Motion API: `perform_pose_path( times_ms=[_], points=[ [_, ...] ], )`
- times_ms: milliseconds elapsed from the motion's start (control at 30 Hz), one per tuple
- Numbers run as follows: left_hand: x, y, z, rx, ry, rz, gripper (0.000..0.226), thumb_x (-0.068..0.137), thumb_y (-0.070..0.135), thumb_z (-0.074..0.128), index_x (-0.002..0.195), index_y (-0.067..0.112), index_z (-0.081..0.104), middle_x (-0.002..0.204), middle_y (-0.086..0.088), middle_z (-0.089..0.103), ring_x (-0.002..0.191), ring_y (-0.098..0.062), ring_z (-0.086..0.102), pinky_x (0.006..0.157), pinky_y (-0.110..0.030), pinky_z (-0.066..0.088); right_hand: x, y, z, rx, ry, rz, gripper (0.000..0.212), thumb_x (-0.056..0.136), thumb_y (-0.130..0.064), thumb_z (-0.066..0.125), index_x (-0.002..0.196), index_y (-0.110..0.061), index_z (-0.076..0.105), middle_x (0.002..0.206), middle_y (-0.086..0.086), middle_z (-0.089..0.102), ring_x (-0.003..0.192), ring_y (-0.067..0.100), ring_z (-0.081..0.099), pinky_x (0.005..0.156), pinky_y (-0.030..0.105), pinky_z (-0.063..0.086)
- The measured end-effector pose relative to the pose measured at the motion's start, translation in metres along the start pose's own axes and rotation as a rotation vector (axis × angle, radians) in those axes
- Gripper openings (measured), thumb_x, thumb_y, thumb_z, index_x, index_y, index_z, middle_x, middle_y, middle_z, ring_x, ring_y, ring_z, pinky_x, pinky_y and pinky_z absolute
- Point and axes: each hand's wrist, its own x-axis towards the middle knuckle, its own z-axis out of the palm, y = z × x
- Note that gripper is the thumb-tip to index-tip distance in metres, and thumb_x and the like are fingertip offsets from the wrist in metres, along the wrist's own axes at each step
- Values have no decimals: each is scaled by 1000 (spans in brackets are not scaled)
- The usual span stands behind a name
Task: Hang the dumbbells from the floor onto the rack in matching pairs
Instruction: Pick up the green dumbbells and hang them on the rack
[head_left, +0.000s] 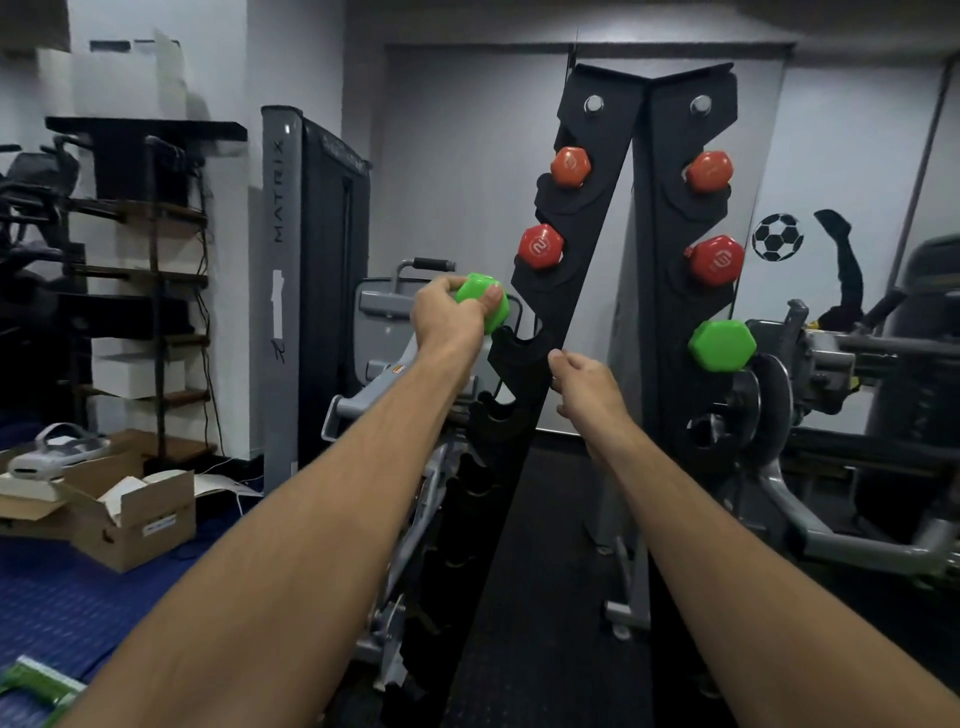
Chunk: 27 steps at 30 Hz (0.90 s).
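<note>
Head view: my left hand (451, 312) grips a green dumbbell (480, 301) by its end, just above an empty rack (524, 358) notch. Right hand (584, 384) hangs loosely curled beside the rack, holding nothing. Its green twin (722, 344) hangs well right of my fingers.

Black rack (566, 291) with notched uprights: orange dumbbell (570, 166) in the top notches, red dumbbell (540, 247) below it, green dumbbell head (722, 344) seated lower right.
</note>
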Motion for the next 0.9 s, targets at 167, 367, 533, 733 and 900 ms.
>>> perform_pose_path(
  times_ms=[167,367,533,733,900],
  points=[
    [16,-23,16,38,-60,-53,36,82,24,84,113,12,68,105,-5,71,101,-23,69,87,-40,61,4,3,-2,-37,2,-2,38,101,-49,43,118,-27,69,122,-11,68,117,12,63,104,45,51],
    [25,-30,23,166,-184,46,40,76,34,86,110,17,71,102,-3,72,98,-21,69,90,-46,59,8,11,0,-32,6,-26,64,94,-58,42,146,-23,54,144,-8,59,131,14,56,111,48,47],
    [29,-29,24,282,-282,105,40,83,32,83,117,17,68,109,-3,71,103,-20,67,93,-42,58,5,15,3,19,24,-17,61,93,-60,44,143,-28,56,134,-13,65,125,9,59,108,46,48],
    [33,-31,20,198,-410,32,38,85,29,81,116,13,66,110,-8,71,105,-21,68,93,-39,58,-2,14,6,85,16,-30,43,108,-37,44,149,-24,50,110,-19,62,97,-3,59,99,33,50],
    [31,-36,20,159,-425,16,42,87,32,78,120,11,63,114,-8,70,109,-23,67,93,-37,58,-8,13,5,96,9,-20,43,108,-34,45,150,-25,48,101,-25,59,90,-8,54,96,32,50]
  ],
)
